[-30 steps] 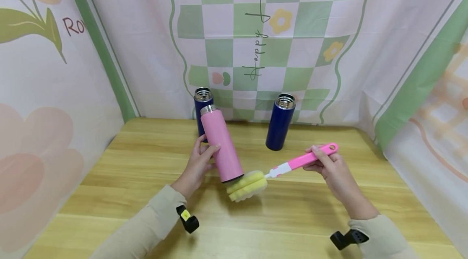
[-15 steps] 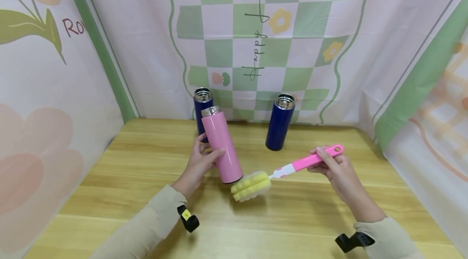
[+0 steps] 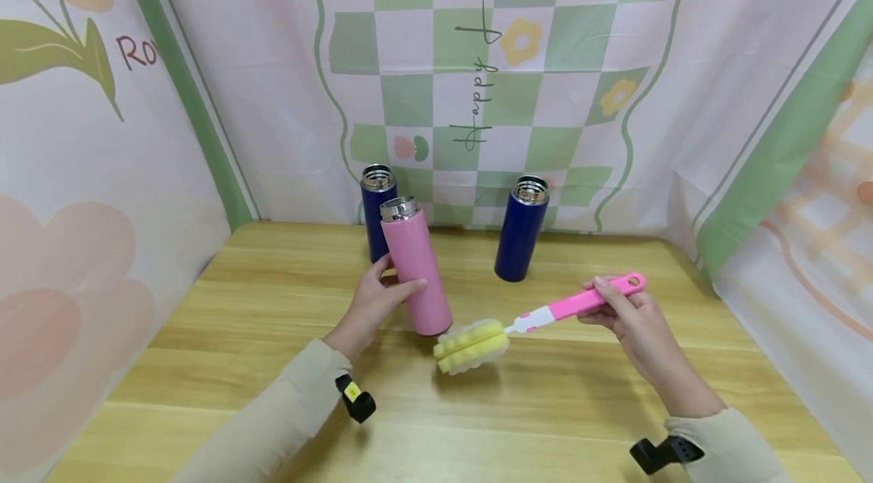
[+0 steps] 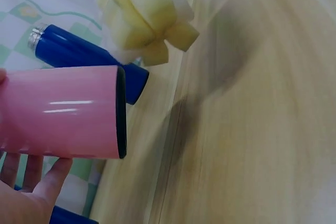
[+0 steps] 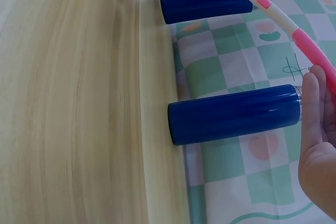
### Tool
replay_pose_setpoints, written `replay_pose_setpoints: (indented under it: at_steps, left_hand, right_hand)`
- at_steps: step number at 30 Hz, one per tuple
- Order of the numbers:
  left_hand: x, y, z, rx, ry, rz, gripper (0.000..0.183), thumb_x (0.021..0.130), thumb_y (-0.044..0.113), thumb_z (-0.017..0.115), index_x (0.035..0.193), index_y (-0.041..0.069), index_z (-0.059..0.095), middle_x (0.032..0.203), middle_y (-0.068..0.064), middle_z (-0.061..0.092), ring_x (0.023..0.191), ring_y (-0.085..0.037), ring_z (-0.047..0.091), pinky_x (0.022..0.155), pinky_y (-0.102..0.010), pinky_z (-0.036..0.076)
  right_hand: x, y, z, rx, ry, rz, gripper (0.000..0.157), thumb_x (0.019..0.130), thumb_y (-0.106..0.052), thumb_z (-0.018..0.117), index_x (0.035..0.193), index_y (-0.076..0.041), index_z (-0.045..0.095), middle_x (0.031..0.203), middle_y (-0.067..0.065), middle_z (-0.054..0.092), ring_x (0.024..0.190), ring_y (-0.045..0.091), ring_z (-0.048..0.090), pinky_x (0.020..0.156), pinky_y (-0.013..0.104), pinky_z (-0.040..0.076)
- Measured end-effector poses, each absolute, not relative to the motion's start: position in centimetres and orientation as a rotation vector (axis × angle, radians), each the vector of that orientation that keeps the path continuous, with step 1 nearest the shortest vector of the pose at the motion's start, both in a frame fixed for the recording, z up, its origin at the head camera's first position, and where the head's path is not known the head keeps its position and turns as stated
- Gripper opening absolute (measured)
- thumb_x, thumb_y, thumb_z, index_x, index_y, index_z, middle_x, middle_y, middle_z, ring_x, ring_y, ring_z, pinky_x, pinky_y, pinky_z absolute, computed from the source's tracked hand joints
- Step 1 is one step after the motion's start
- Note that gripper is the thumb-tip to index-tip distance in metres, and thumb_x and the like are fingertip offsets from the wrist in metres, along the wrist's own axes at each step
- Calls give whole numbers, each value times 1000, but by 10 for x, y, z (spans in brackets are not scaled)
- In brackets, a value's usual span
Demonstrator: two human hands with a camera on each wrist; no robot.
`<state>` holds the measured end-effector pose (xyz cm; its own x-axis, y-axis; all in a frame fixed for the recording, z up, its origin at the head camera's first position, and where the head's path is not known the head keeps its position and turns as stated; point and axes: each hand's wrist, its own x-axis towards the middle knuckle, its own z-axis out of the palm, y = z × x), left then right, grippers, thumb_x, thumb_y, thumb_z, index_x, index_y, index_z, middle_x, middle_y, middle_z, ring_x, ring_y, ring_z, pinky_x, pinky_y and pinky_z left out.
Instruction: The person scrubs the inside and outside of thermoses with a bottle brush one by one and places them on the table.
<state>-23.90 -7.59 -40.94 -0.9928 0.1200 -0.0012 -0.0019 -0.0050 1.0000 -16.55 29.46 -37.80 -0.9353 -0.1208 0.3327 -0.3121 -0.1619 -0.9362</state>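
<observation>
Pink bottle [image 3: 417, 263], gripped by the left hand [image 3: 371, 307], partly hides a blue bottle [image 3: 376, 221] (right hand [image 3: 633, 325] pinches brush [image 3: 536, 318]).

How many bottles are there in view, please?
3: a pink bottle in the left hand, one blue bottle partly hidden behind it, and another blue bottle standing further right.

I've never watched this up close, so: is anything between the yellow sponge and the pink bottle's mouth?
Only the pink bottle itself: the yellow sponge is near its base, while its mouth is at the opposite end. Nothing else visible blocks the way.
</observation>
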Motion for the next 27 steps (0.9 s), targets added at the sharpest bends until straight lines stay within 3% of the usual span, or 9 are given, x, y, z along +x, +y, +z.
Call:
replay_pose_setpoints:
  at_steps: [12, 27]
  left_hand:
    - [-259, -65, -418, 189, 2265, 2177, 83, 76, 27, 89, 146, 18, 45, 139, -6, 50, 126, -28, 49, 102, -45, 45]
    - [-300, -38, -404, 172, 2413, 2161, 82, 75, 22, 90, 145, 19, 48, 136, -2, 54, 120, -25, 55, 95, -39, 50]
  right_hand:
    - [-163, 300, -380, 494, -1960, 2246, 27, 107, -8, 44, 106, -2, 71, 102, 9, 72, 84, 17, 72, 78, 30, 57]
    - [-163, 303, -381, 484, -1941, 2256, 28, 107, -7, 44, 104, -4, 72, 96, 9, 72, 81, 17, 72, 76, 30, 57]
